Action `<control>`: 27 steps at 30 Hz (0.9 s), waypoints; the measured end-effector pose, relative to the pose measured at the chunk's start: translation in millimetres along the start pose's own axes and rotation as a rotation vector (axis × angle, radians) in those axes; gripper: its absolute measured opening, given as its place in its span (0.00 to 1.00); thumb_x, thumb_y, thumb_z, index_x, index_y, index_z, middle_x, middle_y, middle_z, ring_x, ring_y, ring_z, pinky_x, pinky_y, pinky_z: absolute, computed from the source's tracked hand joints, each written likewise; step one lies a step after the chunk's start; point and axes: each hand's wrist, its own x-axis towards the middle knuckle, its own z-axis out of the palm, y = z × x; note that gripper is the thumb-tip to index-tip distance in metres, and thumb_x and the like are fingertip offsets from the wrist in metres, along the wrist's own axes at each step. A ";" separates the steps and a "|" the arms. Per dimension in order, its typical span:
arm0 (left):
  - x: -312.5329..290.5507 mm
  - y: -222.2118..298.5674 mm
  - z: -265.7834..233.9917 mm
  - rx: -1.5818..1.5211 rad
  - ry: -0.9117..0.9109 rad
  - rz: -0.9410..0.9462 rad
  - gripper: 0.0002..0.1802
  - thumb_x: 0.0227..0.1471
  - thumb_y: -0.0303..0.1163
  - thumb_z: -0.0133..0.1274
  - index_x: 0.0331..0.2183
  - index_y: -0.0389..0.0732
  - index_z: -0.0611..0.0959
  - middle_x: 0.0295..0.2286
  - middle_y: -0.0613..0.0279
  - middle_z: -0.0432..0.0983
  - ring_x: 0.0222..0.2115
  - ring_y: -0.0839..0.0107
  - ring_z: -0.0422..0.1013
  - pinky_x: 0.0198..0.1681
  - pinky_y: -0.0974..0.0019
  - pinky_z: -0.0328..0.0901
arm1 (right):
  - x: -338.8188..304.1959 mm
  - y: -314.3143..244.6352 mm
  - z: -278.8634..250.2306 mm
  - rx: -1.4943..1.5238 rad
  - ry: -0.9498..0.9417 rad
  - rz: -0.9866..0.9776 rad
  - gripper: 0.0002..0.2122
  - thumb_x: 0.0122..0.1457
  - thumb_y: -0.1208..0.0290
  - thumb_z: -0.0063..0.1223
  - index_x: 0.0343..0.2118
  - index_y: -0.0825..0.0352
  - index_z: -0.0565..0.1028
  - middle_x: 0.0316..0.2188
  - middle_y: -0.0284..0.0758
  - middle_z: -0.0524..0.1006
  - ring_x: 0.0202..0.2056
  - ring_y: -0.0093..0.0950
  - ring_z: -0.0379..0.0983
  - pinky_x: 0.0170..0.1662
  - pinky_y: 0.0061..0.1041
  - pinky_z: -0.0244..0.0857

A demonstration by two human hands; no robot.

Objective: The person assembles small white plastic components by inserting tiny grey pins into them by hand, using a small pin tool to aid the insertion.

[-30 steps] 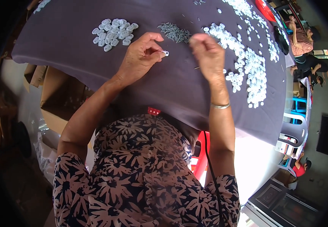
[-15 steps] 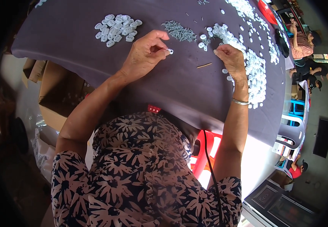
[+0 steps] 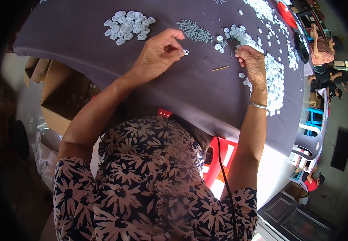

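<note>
Left hand (image 3: 158,52) is clamping a small white piece (image 3: 186,52) between thumb and forefinger, out over the bare middle of the cloth-covered table (image 3: 174,86), while the right hand (image 3: 252,62) is curling its fingers at the edge of the loose white discs (image 3: 274,88); whether those fingers are closing on anything, I cannot tell. Between the two hands, nearer the right, a thin brown stick (image 3: 220,68) is lying on the cloth, and beyond the left fingertips a heap of grey screws (image 3: 196,31) is sitting by itself. As for progress, one piece is being handled and a good deal is seemingly remaining: the discs are spreading thickly along the right side, and the screws are lying loose in plenty. Farther left, a tidy pile of white oval pieces (image 3: 129,26) is standing well apart, perhaps making up the finished share, though the pieces are showing too small to confirm it. Among containers, an open cardboard box (image 3: 56,117) is standing below the table's left edge, with small white bits (image 3: 74,98) lying inside; a red dish (image 3: 287,15) is resting at the far right, its contents not showing clearly.
</note>
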 end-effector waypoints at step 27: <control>0.9 -2.3 -0.6 0.134 -0.064 0.046 0.23 0.50 0.19 0.50 0.48 0.38 0.65 0.26 0.68 0.70 0.29 0.81 0.68 0.36 0.75 0.65 | -24.1 -26.9 119.0 0.136 -0.248 -0.315 0.03 0.55 0.74 0.54 0.30 0.68 0.76 0.16 0.22 0.66 0.17 0.10 0.58 0.19 0.11 0.51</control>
